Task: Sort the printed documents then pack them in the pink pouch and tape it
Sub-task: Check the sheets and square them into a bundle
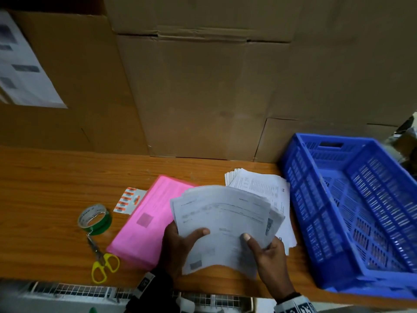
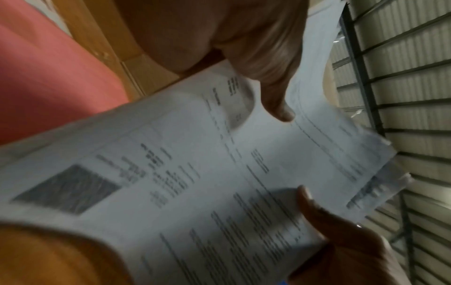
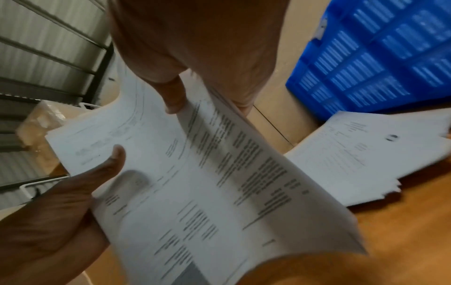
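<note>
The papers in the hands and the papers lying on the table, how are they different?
The held papers are up in the air, gripped by the left hand and right hand; the table papers lie flat beside the blue crate. The held papers bend and fan out; the table papers rest in a loose, uneven stack. The held papers partly cover the pink pouch; the table papers sit farther back. Both are white printed sheets.
</note>
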### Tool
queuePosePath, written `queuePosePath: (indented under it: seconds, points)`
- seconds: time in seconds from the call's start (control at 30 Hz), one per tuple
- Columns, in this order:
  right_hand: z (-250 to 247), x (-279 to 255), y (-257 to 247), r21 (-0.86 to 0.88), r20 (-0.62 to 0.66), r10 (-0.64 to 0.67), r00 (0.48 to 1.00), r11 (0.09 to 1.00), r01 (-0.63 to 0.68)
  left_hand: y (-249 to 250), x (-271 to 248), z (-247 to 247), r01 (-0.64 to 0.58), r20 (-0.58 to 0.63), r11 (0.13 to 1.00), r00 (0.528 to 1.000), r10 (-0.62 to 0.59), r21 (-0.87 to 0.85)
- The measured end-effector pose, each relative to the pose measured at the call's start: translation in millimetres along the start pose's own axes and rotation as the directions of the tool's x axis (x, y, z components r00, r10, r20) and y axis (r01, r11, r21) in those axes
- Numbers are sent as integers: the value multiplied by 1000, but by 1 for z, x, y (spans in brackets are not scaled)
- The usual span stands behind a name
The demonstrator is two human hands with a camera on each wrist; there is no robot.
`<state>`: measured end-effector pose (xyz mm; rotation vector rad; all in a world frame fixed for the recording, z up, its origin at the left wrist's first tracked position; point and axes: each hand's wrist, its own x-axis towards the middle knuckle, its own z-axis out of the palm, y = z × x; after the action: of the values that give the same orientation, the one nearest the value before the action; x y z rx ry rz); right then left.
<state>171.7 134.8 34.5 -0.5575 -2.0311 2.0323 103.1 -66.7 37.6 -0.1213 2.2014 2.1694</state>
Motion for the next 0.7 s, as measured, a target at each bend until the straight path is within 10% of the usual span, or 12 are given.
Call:
queuePosePath:
  seconds: [0.3, 0.7]
  points:
    - [-4, -7, -24, -15, -29, -171, 985, 985, 170, 26, -7, 15, -146, -32, 982, 989, 143, -116]
    - [-21, 3, 3, -12, -2, -39, 999, 999, 39, 1, 9, -2, -98, 25, 975, 994, 105, -200]
